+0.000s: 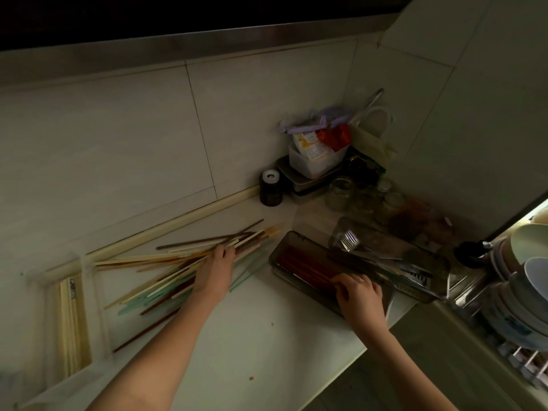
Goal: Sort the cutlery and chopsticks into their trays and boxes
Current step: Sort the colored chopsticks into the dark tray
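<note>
A loose pile of chopsticks [166, 262] in pale wood, mint green and dark brown fans across the white counter. My left hand [215, 271] lies on the pile, its fingers curled onto a few sticks near their far ends. A dark clear box [275, 254] to the right holds red chopsticks [305, 266]. My right hand [360, 293] grips the near ends of those red sticks inside the box. Behind it a second clear tray [441, 264] holds forks [350, 241] and other metal cutlery. At far left a clear box [47, 327] holds pale chopsticks [72, 321].
A black jar [270, 188], stacked containers with packets [314, 161] and glass jars [341, 194] crowd the back corner. A dish rack with bowls and plates [522, 295] stands at the right. The counter's front edge [382, 330] drops off below my right hand.
</note>
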`<state>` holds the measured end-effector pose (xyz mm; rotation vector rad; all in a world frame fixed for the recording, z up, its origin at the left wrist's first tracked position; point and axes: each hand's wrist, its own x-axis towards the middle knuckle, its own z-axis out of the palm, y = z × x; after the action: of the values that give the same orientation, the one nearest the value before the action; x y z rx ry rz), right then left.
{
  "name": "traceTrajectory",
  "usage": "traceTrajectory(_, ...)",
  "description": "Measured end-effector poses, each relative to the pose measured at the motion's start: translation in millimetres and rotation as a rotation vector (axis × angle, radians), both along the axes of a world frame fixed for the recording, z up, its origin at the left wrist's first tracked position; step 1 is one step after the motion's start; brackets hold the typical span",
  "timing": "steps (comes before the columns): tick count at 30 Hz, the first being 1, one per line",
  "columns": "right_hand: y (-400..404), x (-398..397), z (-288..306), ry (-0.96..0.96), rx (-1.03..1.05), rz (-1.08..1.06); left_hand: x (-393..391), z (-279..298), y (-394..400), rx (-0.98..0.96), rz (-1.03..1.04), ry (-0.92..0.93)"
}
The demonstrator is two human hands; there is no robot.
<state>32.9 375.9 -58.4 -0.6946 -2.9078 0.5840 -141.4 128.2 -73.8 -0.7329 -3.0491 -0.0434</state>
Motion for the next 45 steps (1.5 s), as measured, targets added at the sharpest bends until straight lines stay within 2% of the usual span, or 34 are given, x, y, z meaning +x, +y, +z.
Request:
traceTrajectory(3,-7,-10,7,0.096,-0.028,0.025,5,21,-5,0.041,-0.028,0.009)
traceTrajectory(6,-14,-16,17,0.229,0.025,0.077,12,42,6,-0.068,-0.214,0.136)
traceTrajectory(7,-15,-18,20,0.256,0.079,0.107,14,45,12,-0.048,-0.239,0.136)
traceTrajectory(8,-16,-20,23,0.267,0.142,0.142,16,47,20,0.025,-0.291,0.057)
traceTrajectory(10,-17,-22,25,0.251,0.234,0.202,16,39,38,0.039,-0.372,-0.019)
traceTrajectory(14,-10,-18,21,0.140,0.223,0.164,31,35,63,0.070,-0.648,0.026)
traceTrajectory(16,-2,-11,18,0.073,0.253,0.168,34,29,71,0.102,-0.693,0.071)
traceTrajectory(20,17,8,8,0.013,0.195,0.083,24,14,65,0.047,-0.433,-0.044)
traceTrajectory(24,26,28,-9,-0.047,0.156,-0.072,11,9,17,-0.096,-0.200,-0.095)
traceTrajectory(27,28,27,-16,-0.079,0.024,-0.050,10,-1,-17,-0.070,-0.079,-0.166)
traceTrajectory(30,27,18,-16,-0.071,-0.122,0.069,17,-14,-44,-0.111,-0.085,-0.193)
traceTrajectory(34,23,13,-22,-0.057,-0.139,0.092,28,-24,-67,-0.158,-0.117,-0.154)
traceTrajectory(39,22,13,-24,-0.035,-0.135,0.058,33,-26,-79,-0.100,-0.139,-0.129)
traceTrajectory(45,20,14,-24,-0.042,-0.134,0.037,35,-31,-87,-0.168,0.038,-0.023)
